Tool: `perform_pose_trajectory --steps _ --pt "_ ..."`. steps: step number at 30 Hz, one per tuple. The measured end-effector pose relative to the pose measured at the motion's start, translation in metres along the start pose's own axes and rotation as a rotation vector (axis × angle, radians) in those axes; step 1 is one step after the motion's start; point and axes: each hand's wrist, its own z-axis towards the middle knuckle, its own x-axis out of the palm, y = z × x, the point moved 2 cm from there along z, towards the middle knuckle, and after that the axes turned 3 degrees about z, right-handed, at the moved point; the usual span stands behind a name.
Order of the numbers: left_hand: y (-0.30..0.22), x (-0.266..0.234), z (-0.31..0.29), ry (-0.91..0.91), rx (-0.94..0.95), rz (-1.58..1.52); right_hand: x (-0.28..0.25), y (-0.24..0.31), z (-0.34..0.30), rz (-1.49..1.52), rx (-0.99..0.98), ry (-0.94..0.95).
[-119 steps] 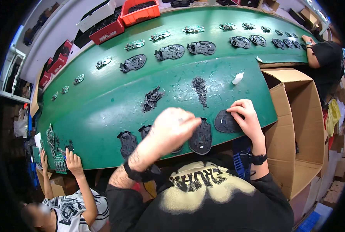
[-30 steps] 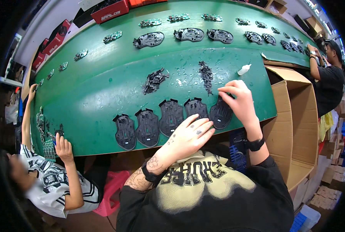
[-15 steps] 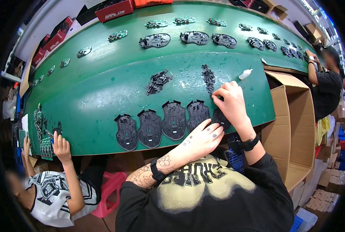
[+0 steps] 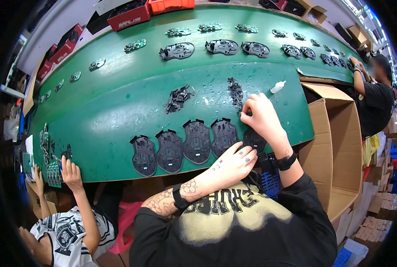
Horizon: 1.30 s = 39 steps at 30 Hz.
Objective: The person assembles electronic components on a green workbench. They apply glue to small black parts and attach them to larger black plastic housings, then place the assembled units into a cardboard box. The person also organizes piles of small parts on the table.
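A row of several black plastic mouse base shells [image 4: 196, 141] lies along the near edge of the green table. My left hand [image 4: 234, 163] grips the near part of the rightmost mouse base shell [image 4: 255, 139], with the thumb apart from the bent fingers. Just above that shell, my right hand [image 4: 261, 116] is closed in a pinch; whatever its fingertips hold is hidden or too small to name. They are close to the near end of a narrow heap of tiny black parts [image 4: 235, 93]. A heap of larger black plastic pieces [image 4: 178, 99] lies farther left.
A small white bottle [image 4: 278, 87] lies right of the heaps. Mouse shells [image 4: 222, 46] and green circuit boards [image 4: 210, 27] line the far bench. A cardboard box [image 4: 321, 147] stands at right. One person [image 4: 73, 178] works at left, another [image 4: 376, 95] at far right.
The whole view has shifted slightly. My right fingertips have drawn closer together beside the small heap. My left hand stays on the rightmost shell. The person at left has leaned lower.
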Motion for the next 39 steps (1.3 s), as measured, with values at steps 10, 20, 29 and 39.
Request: perform_pose_trajectory --steps 10,20,29,39 --pt "0.001 0.000 0.000 -0.004 -0.025 -0.007 -0.011 -0.002 -0.010 0.120 -0.011 -0.129" --pt "0.000 -0.003 0.000 0.004 -0.053 0.002 -0.001 0.005 -0.007 -0.012 -0.060 -0.085" --pt "-0.001 0.002 -0.002 -0.094 -0.045 -0.025 -0.047 0.001 -0.038 0.477 0.226 -0.202" --pt "-0.006 0.005 0.006 -0.076 -0.098 0.006 -0.029 -0.020 -0.121 0.941 0.468 -0.236"
